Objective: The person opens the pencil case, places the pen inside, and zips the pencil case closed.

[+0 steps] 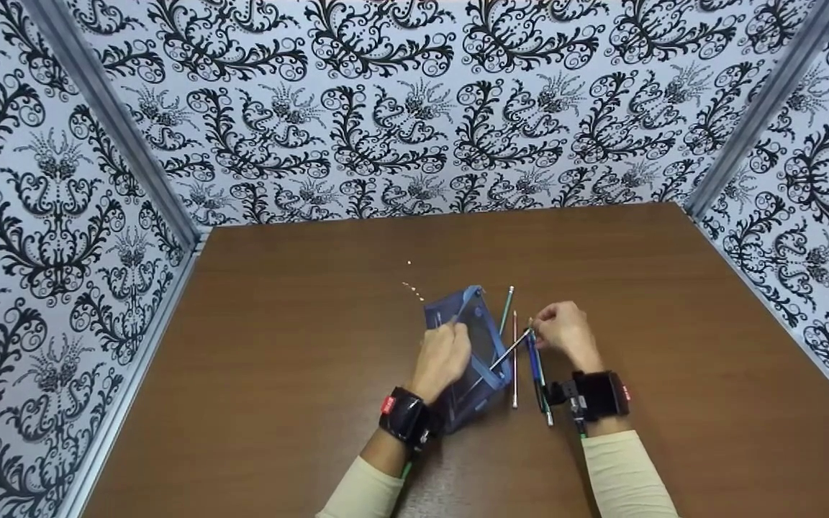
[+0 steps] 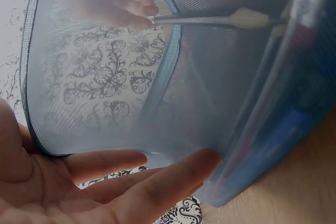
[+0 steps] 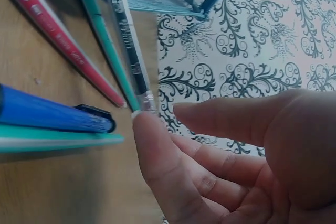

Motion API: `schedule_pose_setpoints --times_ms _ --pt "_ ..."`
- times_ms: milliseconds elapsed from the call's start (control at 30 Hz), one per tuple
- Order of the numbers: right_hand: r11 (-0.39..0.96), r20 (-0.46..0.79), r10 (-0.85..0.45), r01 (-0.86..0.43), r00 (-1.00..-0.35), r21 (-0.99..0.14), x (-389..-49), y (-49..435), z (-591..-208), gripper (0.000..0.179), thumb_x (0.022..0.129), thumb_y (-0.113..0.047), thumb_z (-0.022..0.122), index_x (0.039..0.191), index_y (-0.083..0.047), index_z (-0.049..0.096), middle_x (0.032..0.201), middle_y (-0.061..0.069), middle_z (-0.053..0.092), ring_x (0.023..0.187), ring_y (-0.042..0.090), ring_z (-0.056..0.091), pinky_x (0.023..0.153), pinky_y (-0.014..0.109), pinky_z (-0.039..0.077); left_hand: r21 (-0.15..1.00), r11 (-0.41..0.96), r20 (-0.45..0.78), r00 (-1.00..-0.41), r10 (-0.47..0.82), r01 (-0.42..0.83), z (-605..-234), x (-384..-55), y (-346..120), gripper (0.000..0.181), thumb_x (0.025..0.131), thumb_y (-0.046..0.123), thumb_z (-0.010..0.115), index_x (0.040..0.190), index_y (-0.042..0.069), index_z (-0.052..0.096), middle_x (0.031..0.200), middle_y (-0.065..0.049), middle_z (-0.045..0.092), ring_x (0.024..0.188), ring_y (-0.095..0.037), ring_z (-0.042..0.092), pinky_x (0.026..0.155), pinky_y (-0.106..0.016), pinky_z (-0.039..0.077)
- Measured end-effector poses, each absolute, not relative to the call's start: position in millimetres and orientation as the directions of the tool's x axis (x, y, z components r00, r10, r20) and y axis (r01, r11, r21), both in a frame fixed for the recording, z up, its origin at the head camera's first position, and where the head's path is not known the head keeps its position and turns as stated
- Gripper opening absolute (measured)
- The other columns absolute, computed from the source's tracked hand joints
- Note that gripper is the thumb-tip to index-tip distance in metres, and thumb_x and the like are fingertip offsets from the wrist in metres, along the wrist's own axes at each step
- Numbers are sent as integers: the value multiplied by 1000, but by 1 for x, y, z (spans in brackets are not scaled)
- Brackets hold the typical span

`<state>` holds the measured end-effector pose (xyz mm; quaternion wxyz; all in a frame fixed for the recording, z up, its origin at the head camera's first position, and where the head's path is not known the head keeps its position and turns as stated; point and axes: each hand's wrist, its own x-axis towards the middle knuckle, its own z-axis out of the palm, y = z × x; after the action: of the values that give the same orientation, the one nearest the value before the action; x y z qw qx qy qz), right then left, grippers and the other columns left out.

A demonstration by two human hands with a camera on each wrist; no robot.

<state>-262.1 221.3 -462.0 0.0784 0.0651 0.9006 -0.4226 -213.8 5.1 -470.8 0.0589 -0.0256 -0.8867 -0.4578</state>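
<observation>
A blue mesh pouch [image 1: 473, 360] stands open on the brown table [image 1: 299, 345]. My left hand [image 1: 445, 354] grips its rim, with the fingers [image 2: 115, 163] under the mesh [image 2: 100, 82]. My right hand [image 1: 560, 331] pinches the back end of a thin dark pen [image 1: 509, 352] between thumb and forefinger [image 3: 152, 140]. The pen [image 3: 128, 45] slants down-left with its tip inside the pouch mouth, and it shows through the mesh [image 2: 210, 20]. Just right of the pouch lie a red pen [image 1: 514, 367], a green pencil [image 1: 506, 309], a blue pen [image 1: 534, 363] and a teal pen [image 1: 545, 403].
Patterned black-and-white walls [image 1: 386, 108] close in the table on the left, back and right. A few small pale specks [image 1: 414, 288] lie behind the pouch. The loose red [image 3: 58, 38], green [image 3: 102, 45], blue [image 3: 52, 114] and teal [image 3: 58, 140] pens sit under my right hand.
</observation>
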Motion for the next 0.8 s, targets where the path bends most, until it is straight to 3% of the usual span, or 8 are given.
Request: schedule_pose_setpoints --times_ms 200,567,800 --pt "625 -194 46 180 -980 -760 -265 220 -468 19 92 -7 62 102 8 69 88 19 71 61 17 71 58 27 56 816 572 104 -995 -9 80 -471 -213 5 39 100 23 35 62 17 46 62 -4 51 54 -17 50 48 -30 38" --pt "483 -236 35 224 -971 -847 -267 213 -471 20 90 2 58 105 13 65 95 20 70 62 13 67 63 29 58 803 589 116 -993 -12 87 -470 -213 6 38 99 22 36 63 16 47 66 -7 52 61 -21 53 53 -34 41" --pt "387 -206 65 215 -976 -897 -269 207 -469 22 90 1 64 107 12 59 93 21 71 60 12 67 62 28 58 799 596 112 -994 -14 82 -470 -213 6 39 99 24 36 64 15 50 66 -7 54 60 -20 53 52 -34 41"
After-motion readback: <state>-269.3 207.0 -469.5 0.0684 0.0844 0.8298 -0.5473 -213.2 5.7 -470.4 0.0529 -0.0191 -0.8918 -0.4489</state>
